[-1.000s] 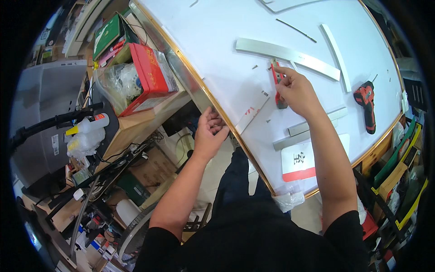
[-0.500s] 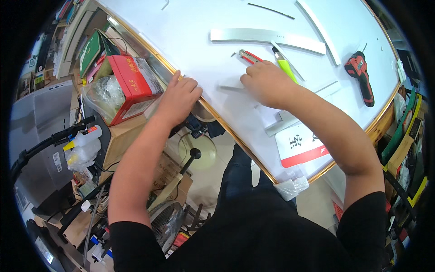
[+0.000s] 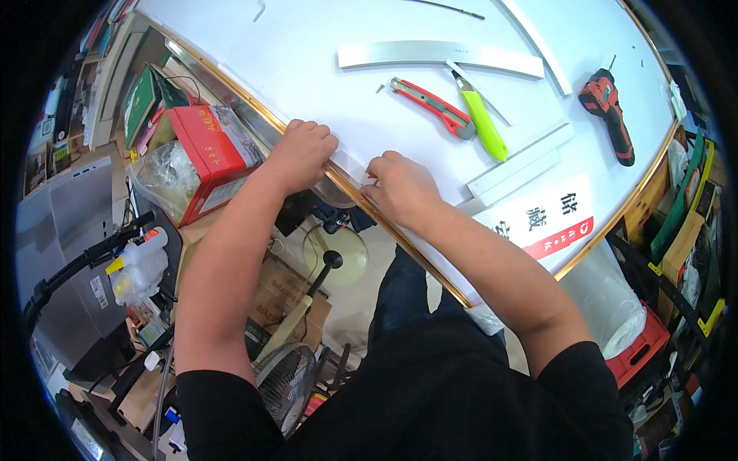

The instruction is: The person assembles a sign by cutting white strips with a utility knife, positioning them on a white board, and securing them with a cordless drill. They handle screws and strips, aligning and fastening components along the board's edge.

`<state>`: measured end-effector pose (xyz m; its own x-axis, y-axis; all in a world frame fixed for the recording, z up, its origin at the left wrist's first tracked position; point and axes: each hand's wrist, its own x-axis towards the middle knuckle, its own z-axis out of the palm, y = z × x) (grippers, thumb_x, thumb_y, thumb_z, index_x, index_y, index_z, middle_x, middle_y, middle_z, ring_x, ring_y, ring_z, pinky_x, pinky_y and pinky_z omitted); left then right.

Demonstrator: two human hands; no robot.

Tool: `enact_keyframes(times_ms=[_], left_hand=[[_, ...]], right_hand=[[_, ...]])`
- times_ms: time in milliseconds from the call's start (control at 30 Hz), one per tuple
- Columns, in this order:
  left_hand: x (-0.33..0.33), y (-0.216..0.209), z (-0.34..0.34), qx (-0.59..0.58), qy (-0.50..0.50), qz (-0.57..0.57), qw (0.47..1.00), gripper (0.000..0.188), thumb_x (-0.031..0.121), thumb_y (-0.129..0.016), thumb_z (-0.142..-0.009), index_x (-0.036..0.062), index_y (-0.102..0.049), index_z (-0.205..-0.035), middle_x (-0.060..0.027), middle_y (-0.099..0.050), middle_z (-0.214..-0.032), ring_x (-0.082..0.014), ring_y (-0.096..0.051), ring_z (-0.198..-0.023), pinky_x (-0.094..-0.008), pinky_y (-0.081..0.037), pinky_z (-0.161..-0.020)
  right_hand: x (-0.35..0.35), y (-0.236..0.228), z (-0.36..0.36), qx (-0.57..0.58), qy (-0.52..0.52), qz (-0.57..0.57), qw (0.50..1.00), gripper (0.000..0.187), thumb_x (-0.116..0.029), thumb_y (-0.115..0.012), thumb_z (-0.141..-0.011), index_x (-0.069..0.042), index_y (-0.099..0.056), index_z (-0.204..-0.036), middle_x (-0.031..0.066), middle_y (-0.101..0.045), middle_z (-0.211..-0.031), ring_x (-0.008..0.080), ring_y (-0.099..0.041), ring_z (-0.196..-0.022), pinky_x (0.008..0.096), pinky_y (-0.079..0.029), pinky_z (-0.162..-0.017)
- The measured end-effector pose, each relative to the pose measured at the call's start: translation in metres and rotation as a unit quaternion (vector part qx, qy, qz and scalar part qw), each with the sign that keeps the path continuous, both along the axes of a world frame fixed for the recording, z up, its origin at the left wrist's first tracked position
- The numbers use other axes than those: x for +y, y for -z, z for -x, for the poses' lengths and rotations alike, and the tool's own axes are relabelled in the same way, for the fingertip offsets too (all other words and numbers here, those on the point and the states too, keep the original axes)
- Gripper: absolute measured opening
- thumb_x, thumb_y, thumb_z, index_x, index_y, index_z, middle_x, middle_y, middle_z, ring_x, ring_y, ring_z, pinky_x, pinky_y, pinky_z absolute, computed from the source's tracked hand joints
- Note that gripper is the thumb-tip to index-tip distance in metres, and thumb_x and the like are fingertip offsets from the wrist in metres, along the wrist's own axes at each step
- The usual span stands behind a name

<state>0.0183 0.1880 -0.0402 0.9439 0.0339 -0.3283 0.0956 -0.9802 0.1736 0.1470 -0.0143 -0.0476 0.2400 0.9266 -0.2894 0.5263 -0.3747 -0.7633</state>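
Observation:
My left hand [image 3: 302, 156] is closed, its fingers bent over the gold-trimmed edge [image 3: 244, 94] of a white tabletop. My right hand [image 3: 401, 190] is at the same edge, a short way to the right, with thumb and fingers pinched. A faint pale strip [image 3: 350, 164] shows between the hands. What either hand grips is hidden by the fingers. Beyond my right hand lie a red utility knife [image 3: 434, 106] and a green-handled knife [image 3: 483, 127]. Near my right forearm is a white sign with a red band [image 3: 559, 240], partly covered by the arm.
Silver metal bars [image 3: 438, 55] and a thin drill bit [image 3: 453, 9] lie farther back. A red and black cordless drill [image 3: 607, 115] rests at the right. Left of the table stand a red box [image 3: 206, 146] and plastic bags. A fan [image 3: 286, 380] stands below on the floor.
My right hand has come back from the red utility knife to the table edge near my left hand. The left hand's fingers have curled in more. The view has shifted slightly.

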Motion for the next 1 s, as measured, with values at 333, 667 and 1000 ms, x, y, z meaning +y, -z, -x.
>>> enact_keyframes(times_ms=[333, 667, 1000], left_hand=[[-0.001, 0.0, 0.0, 0.011, -0.007, -0.012, 1.0, 0.022, 0.008, -0.072, -0.07, 0.0095, -0.06, -0.088, -0.0083, -0.061, -0.096, -0.03, -0.06, -0.1, -0.0441, -0.044, -0.089], [0.0, 0.001, -0.002, -0.013, -0.025, 0.018, 0.999, 0.029, 0.007, -0.073, -0.066, 0.0114, -0.054, -0.088, -0.0087, -0.06, -0.092, -0.0317, -0.059, -0.095, -0.0448, -0.043, -0.083], [-0.002, -0.004, -0.005, 0.013, 0.01, -0.002, 1.0, 0.032, 0.008, -0.074, -0.069, 0.0112, -0.054, -0.094, -0.0091, -0.06, -0.096, -0.0321, -0.059, -0.098, -0.0449, -0.044, -0.086]], right_hand=[[0.003, 0.005, 0.024, 0.041, 0.1, 0.007, 0.994, 0.015, -0.017, -0.069, -0.087, -0.003, -0.073, -0.091, 0.0189, -0.066, -0.097, 0.0379, -0.066, -0.092, 0.0463, -0.054, -0.084], [0.009, 0.013, 0.027, 0.065, 0.14, 0.0, 0.988, 0.014, -0.016, -0.071, -0.084, -0.001, -0.073, -0.086, 0.0207, -0.066, -0.093, 0.0397, -0.066, -0.09, 0.0473, -0.054, -0.082], [0.009, 0.015, 0.011, 0.081, 0.044, 0.036, 0.995, 0.015, -0.016, -0.069, -0.086, -0.003, -0.074, -0.092, 0.018, -0.065, -0.095, 0.0383, -0.065, -0.093, 0.0462, -0.053, -0.083]])
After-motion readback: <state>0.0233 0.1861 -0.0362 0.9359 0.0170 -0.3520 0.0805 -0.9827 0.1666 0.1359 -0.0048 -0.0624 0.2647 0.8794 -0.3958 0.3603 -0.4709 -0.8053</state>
